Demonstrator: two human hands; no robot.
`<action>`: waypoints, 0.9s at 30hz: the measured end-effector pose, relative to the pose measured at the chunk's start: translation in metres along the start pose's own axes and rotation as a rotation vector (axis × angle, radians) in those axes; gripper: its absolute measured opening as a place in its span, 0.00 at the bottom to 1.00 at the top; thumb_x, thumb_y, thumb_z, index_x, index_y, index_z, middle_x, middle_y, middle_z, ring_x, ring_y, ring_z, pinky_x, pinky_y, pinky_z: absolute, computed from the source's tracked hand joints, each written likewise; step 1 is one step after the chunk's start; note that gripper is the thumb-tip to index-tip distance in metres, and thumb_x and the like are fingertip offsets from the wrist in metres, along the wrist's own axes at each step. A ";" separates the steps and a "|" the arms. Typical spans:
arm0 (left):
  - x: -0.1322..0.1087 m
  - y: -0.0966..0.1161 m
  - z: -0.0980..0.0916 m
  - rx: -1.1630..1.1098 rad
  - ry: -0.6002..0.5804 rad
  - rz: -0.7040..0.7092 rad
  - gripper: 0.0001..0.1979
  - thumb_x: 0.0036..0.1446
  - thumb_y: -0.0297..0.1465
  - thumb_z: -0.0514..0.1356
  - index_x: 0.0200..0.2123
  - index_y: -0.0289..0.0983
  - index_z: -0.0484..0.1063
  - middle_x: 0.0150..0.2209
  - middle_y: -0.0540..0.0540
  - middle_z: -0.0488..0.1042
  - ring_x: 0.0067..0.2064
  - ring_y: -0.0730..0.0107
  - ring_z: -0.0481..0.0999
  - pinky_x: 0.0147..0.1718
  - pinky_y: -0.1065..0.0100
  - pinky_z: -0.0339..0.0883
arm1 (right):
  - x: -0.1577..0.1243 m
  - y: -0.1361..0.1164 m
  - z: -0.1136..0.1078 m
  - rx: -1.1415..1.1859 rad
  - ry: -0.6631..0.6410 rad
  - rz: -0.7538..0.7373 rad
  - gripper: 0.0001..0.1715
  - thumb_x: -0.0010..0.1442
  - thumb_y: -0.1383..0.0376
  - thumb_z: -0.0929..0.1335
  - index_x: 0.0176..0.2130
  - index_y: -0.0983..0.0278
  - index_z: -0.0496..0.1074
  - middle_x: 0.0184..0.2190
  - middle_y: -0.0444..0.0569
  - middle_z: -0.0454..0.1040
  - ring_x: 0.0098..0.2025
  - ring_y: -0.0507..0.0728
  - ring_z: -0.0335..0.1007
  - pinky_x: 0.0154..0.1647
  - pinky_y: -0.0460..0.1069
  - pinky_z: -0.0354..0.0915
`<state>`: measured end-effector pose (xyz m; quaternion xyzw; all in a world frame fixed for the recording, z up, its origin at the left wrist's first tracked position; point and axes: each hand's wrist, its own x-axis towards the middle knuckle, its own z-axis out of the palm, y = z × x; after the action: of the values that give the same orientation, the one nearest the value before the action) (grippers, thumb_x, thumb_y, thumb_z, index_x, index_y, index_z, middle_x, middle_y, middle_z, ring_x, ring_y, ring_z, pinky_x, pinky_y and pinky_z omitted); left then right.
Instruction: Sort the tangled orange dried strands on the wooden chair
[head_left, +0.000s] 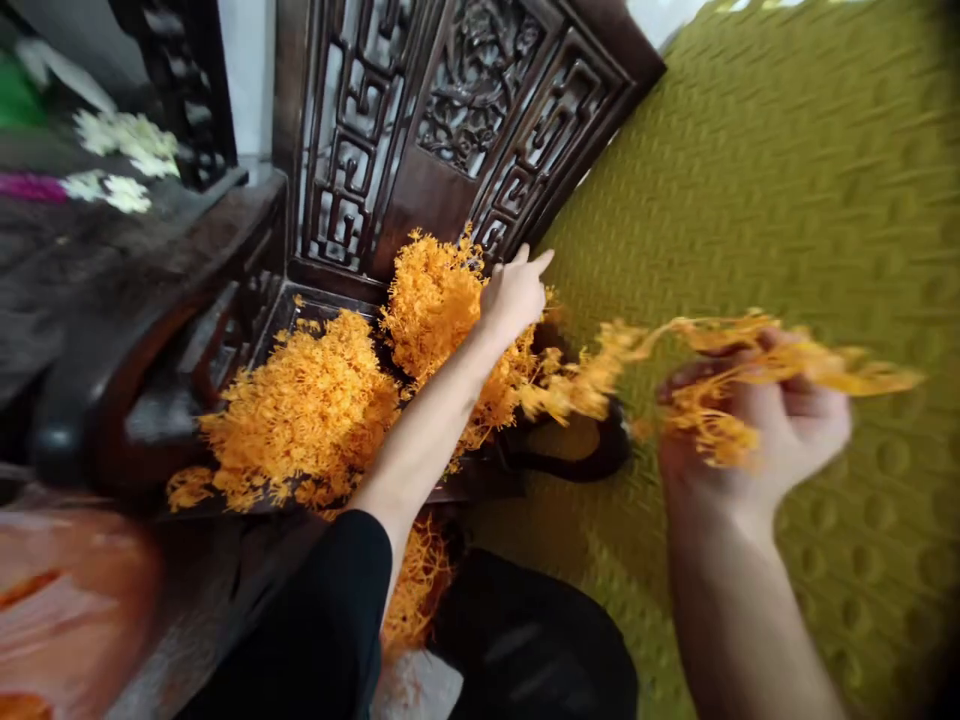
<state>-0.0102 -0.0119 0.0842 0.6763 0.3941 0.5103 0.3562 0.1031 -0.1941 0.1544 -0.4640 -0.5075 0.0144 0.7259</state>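
We reach our left hand over the heap of feathery orange artificial sprigs, which is piled against the dark carved wooden chair back, fingers loosely spread and holding nothing, perhaps to steady the pile. To the right of that heap our right hand closes around a blurred orange sprig, drawn out above the olive-green textured cushion

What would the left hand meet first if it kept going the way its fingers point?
The left hand points up and to the right, past the orange flower sprigs. Next in that line looks like the carved dark wooden panel, near its lower edge by the green mat; depth is unclear.
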 end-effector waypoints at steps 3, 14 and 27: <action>-0.024 0.042 -0.044 0.089 0.004 0.163 0.21 0.69 0.28 0.57 0.63 0.39 0.76 0.71 0.39 0.66 0.69 0.43 0.66 0.67 0.43 0.62 | -0.034 0.007 -0.010 0.165 0.076 0.039 0.13 0.46 0.65 0.76 0.34 0.60 0.76 0.31 0.43 0.77 0.25 0.52 0.68 0.24 0.50 0.65; -0.191 0.136 -0.121 0.098 -0.678 -0.171 0.32 0.57 0.38 0.72 0.61 0.29 0.73 0.32 0.45 0.79 0.29 0.71 0.76 0.30 0.69 0.68 | -0.099 0.007 -0.032 0.452 -0.851 0.286 0.27 0.59 0.58 0.76 0.57 0.55 0.73 0.32 0.41 0.76 0.25 0.51 0.70 0.22 0.45 0.63; -0.284 0.081 -0.160 0.171 -0.364 -0.354 0.17 0.53 0.38 0.73 0.43 0.37 0.76 0.33 0.49 0.77 0.28 0.77 0.68 0.28 0.72 0.61 | -0.134 0.036 -0.037 -0.199 -1.013 -0.347 0.16 0.66 0.56 0.71 0.51 0.60 0.79 0.48 0.56 0.77 0.49 0.65 0.75 0.50 0.61 0.71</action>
<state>-0.1997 -0.2887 0.0752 0.7051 0.4776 0.2747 0.4463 0.0820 -0.2638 0.0308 -0.3748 -0.8619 0.0682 0.3348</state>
